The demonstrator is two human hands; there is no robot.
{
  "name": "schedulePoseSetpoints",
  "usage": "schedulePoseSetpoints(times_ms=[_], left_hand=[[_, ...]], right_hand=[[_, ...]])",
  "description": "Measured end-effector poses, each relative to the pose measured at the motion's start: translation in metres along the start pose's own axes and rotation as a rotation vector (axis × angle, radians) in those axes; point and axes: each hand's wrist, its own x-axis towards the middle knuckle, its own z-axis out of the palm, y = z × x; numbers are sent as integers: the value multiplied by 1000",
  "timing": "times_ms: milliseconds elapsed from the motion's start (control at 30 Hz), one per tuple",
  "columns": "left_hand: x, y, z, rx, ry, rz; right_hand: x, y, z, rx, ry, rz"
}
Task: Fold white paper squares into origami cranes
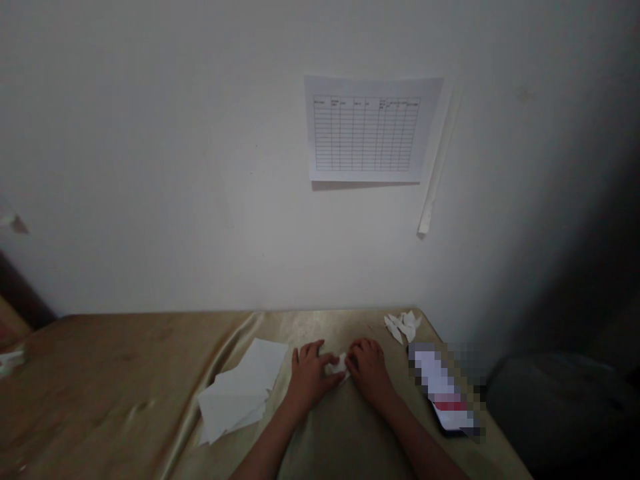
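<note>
A small piece of white paper (339, 365), apparently folded, lies on the cloth-covered table between my two hands. My left hand (311, 373) has its thumb and index finger on the paper's left side, while its other fingers reach forward over the cloth. At the right side of the paper, my right hand (369, 371) is curled with its fingertips pressed on it. The fingers partly cover the paper, so its exact shape is hidden. Left of my left hand lies a loose, overlapping pile of white paper sheets (243, 390).
Several small folded white paper pieces (404, 326) lie at the table's back right corner. A phone (443, 390), partly pixelated, rests by the right edge. The tan cloth (115, 387) has raised creases. A printed table sheet (370, 133) hangs on the wall, beside a paper strip (440, 167).
</note>
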Motion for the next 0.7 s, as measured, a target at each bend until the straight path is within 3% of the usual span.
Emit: schedulePoseSetpoints(times_ms=[700], left_hand=[[1, -4, 6, 11, 32, 8]], right_hand=[[2, -1, -1, -30, -36, 34]])
